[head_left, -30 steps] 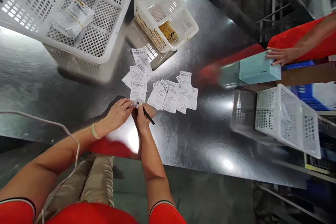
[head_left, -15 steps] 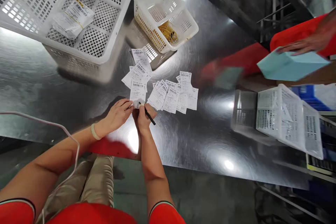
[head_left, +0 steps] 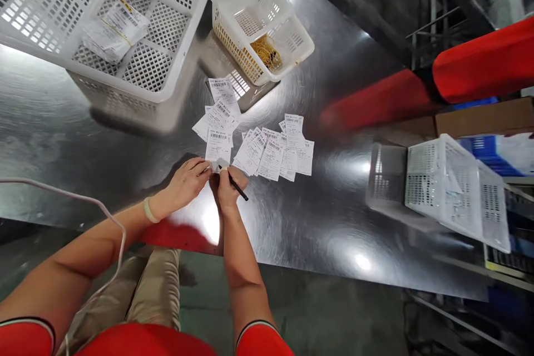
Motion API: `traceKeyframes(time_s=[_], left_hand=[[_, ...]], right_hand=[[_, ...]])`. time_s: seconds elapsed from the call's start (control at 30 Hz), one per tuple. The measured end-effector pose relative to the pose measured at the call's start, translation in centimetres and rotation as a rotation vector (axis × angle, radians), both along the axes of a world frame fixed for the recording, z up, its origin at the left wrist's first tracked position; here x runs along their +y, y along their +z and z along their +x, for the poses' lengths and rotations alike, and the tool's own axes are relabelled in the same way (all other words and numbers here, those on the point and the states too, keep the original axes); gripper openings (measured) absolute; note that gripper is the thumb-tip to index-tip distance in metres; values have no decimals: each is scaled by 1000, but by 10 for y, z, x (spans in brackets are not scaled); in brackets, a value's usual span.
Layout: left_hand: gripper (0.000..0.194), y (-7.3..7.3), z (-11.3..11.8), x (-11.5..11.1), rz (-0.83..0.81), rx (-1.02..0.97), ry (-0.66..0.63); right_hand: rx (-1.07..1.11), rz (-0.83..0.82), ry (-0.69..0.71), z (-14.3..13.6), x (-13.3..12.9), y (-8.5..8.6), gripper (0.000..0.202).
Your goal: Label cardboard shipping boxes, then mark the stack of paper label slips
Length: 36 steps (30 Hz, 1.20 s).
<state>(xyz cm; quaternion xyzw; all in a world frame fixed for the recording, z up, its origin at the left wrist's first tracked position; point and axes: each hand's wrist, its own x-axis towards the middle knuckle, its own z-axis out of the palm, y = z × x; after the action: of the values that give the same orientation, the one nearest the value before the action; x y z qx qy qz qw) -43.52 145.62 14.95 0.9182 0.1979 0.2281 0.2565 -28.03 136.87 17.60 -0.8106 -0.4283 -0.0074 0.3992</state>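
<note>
My right hand [head_left: 227,189] grips a black pen [head_left: 238,187], its tip on the lower end of a printed paper slip [head_left: 218,147]. Beside it, my left hand [head_left: 186,182] has its fingers curled together at the slip's lower left corner, holding it on the metal table. Above that slip, more barcode slips [head_left: 221,115] overlap in a loose pile. To the right lies a fanned row of similar slips [head_left: 271,158]. The pen tip and the slip's bottom edge are partly hidden by my fingers.
A large white basket [head_left: 161,94] holding a banded stack of slips [head_left: 114,30] stands at upper left. Beside it, a smaller basket [head_left: 237,47] contains yellow rubber bands [head_left: 267,53]. White baskets [head_left: 442,183] stand at right, below a co-worker's red sleeve [head_left: 479,61]. A cable [head_left: 83,192] crosses at left.
The co-worker's hand and the light-blue block-shaped thing at right have gone from view; a red sleeve now reaches across there. My hands stay nearly where they were, the pen tip shifting slightly.
</note>
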Motion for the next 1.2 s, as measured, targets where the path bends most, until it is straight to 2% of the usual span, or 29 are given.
traceKeyframes(time_s=[0.23, 0.37, 0.53, 0.67, 0.93, 1.1, 1.2], left_hand=[[31, -2, 0, -1, 21, -26, 5], [32, -1, 0, -1, 12, -1, 9], [31, 1, 1, -1, 22, -11, 9], [32, 1, 1, -1, 82, -24, 11], [30, -2, 1, 0, -15, -9, 5], [31, -1, 0, 0, 37, -8, 0], [30, 1, 0, -1, 52, -9, 2]], right_hand=[[15, 44, -87, -2, 1, 1, 51], [55, 23, -52, -1, 0, 2, 49], [53, 78, -54, -1, 1, 2, 47], [12, 100, -48, -2, 1, 2, 47], [4, 28, -42, 0, -2, 1, 49], [-6, 71, -54, 0, -2, 3, 48], [19, 34, -69, 0, -3, 1, 47]])
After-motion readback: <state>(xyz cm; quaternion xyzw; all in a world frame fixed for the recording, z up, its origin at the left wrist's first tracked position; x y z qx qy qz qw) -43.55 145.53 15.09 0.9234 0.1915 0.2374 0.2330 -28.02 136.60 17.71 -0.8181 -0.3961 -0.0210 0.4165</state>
